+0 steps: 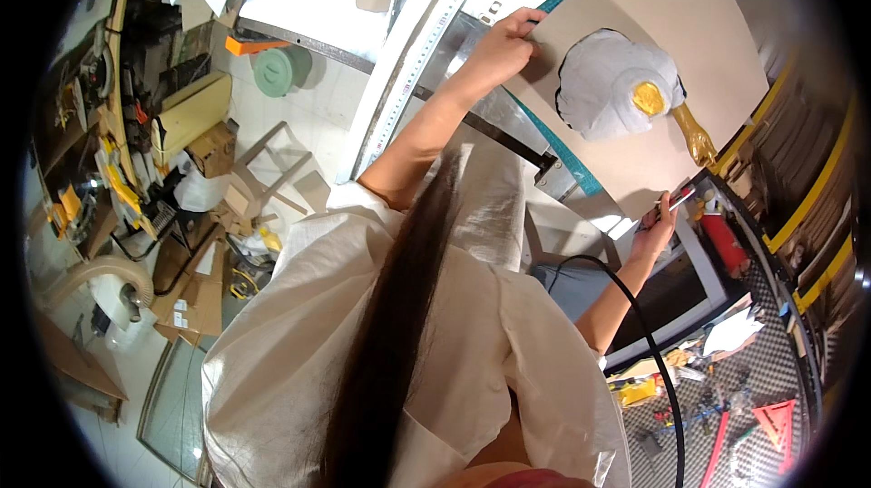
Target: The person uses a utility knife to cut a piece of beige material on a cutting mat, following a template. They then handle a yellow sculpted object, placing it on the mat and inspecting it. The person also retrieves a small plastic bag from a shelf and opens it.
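Observation:
A large beige board lies at a slant over a teal mat. My left hand is closed on the board's left edge, near the upper end of the mat. On the board sit a pale grey cloth-like pad with a yellow round patch and, beside it, a gold, hand-shaped object. My right hand is closed around a slim metallic tool with a red part, at the board's lower edge; whether it also grips the board is unclear.
A metal bench with a measuring rail is at my left hand. Shelving, cardboard, a stool and a green bucket are on the left. A black cable, red cylinder and checkered surface with tools are at right.

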Available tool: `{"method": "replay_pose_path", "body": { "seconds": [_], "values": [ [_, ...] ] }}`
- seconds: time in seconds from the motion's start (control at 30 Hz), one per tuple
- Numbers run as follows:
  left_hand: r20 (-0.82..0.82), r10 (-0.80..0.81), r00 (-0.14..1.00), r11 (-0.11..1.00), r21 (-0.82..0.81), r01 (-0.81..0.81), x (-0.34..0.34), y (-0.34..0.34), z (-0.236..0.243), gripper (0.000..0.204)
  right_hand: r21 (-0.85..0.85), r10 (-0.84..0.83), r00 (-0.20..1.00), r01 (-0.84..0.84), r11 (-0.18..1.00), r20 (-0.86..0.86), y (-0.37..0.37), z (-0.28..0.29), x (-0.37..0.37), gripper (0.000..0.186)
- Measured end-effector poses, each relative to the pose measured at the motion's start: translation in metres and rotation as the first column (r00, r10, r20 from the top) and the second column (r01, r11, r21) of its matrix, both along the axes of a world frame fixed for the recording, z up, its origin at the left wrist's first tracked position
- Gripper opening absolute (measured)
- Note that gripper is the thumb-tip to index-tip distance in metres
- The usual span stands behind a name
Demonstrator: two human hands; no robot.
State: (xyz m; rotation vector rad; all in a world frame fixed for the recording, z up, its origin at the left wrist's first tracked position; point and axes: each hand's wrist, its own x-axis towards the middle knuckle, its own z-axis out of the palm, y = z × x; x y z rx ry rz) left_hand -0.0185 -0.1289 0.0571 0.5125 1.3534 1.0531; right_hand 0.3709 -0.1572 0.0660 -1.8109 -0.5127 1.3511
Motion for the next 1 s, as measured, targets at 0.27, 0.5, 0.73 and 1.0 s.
{"method": "replay_pose_path", "body": {
  "seconds": [0.27, 0.5, 0.73, 1.0],
  "values": [
    [0.046, 0.039, 0.998, 0.999, 0.003, -0.039, -0.002, 0.000, -0.002, 0.039, -0.023, 0.004, 1.000, -0.004, 1.000, 0.022, 0.001, 0.000, 0.003, 0.006],
    [0.039, 0.047, 0.998, 0.999, 0.021, -0.048, -0.001, 0.002, -0.007, 0.040, -0.014, 0.017, 1.000, -0.017, 1.000, -0.001, -0.001, -0.006, 0.005, 0.005],
    [0.058, 0.002, 0.998, 1.000, -0.031, 0.000, -0.009, 0.004, 0.006, 0.041, -0.024, -0.025, 0.999, 0.026, 0.999, 0.044, 0.001, -0.004, -0.001, 0.008],
    [0.037, -0.029, 0.999, 0.998, -0.050, 0.031, -0.012, 0.003, 0.005, 0.044, -0.034, -0.098, 0.994, 0.096, 0.995, -0.056, -0.002, -0.005, 0.007, 0.009]
  ]
}}
